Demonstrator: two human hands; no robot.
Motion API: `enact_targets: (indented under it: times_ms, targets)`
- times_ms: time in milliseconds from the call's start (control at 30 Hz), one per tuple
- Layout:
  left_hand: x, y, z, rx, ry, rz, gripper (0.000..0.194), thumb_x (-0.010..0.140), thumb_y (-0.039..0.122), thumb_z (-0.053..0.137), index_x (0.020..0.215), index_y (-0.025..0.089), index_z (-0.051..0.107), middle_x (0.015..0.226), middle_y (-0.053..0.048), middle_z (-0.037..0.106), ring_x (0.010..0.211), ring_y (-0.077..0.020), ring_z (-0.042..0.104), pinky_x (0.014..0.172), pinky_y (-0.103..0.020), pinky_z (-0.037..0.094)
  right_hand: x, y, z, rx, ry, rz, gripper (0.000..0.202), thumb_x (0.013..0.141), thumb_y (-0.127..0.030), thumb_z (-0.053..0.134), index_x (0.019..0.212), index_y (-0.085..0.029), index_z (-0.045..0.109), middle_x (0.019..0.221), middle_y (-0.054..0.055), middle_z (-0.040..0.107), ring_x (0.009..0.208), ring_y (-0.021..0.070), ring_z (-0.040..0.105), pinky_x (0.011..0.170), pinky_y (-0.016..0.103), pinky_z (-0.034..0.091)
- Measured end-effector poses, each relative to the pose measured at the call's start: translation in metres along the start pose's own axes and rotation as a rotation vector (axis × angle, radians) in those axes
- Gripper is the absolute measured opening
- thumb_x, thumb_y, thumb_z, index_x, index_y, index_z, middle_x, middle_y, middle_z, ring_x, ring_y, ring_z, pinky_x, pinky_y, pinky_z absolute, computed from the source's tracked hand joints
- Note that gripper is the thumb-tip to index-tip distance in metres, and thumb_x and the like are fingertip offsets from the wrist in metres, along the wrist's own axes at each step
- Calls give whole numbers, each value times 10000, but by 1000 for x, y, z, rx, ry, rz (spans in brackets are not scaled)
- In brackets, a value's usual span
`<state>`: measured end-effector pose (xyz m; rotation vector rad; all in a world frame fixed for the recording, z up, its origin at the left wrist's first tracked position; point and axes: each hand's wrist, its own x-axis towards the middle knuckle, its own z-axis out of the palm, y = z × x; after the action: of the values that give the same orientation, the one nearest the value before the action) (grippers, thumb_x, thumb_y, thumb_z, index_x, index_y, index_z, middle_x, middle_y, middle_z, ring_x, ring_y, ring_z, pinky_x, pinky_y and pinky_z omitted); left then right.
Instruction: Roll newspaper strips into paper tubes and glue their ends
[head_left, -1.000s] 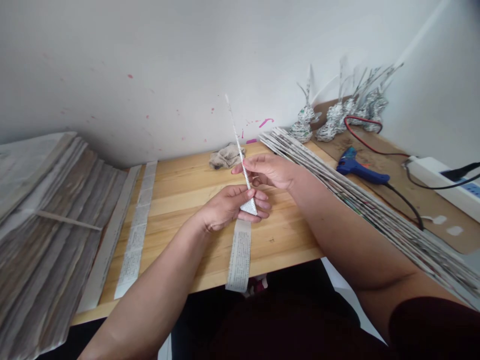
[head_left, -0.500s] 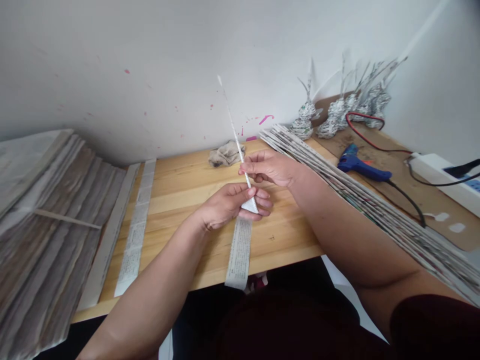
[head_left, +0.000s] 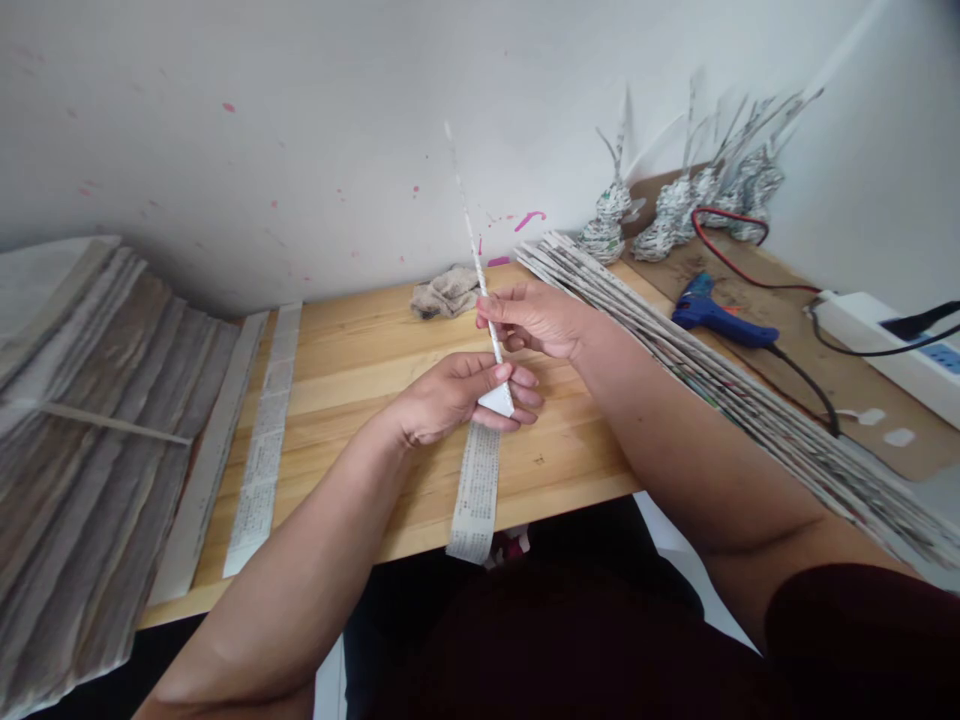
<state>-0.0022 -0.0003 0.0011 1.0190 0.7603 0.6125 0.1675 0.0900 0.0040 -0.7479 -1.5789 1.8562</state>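
Note:
A newspaper strip (head_left: 477, 490) hangs over the front edge of the wooden table (head_left: 345, 350), its upper end rolled into a thin paper tube (head_left: 473, 235) that slants up and away from me. My left hand (head_left: 465, 395) is closed on the tube's lower end, thumb on top, where a white fold of paper spreads across the fingers. Just above it, my right hand (head_left: 532, 318) pinches the tube between thumb and fingertips. The tube's far tip is blurred against the wall.
Stacked newspaper strips (head_left: 97, 450) bound with a band stand at left, beside a single strip (head_left: 262, 450). A crumpled rag (head_left: 444, 292) lies behind my hands. Rolled paper sticks (head_left: 675, 365), a blue glue gun (head_left: 724, 322), woven paper figures (head_left: 604, 225) and a power strip (head_left: 892, 345) are at right.
Both hands still grip the tube in nearly the same place. The view has shifted slightly, so most things sit a little higher in the picture. The white fold shows a bit more.

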Motion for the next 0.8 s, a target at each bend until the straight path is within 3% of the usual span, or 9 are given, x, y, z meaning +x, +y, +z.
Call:
enact_targets:
  times_ms: [133,367,600,800]
  targets:
    - [0,1,0,-12,1,9,346,886,396,658,1053,93,678,1005,-183,740,913,-269,729,819,-412,565,-1,0,-2,20,-42,24,314,827,-472,727,909,-170,704,641,-4,508,582,104,460,454,206,325]
    - [0,0,0,-10,-26,2,335,902,387,638,1057,93,674,1035,-191,734,910,-270,735,820,-409,567,2,1,0,119,-58,15,358,781,-494,762,813,-148,676,595,-19,488,523,79,417,389,177,224]
    - [1,-2,-6,-60,-169,-3,322,916,384,614,1072,109,676,1054,-192,733,933,-293,737,806,-413,582,-4,1,-2,187,-163,12,295,811,-404,747,862,-122,676,623,-17,536,543,73,485,399,141,304]
    - [0,-2,-4,-37,-160,-16,327,917,378,617,1085,103,674,1068,-197,732,947,-279,736,820,-390,578,0,5,-3,165,-147,-4,408,716,-482,817,804,-116,660,569,-27,529,490,59,455,372,136,242]
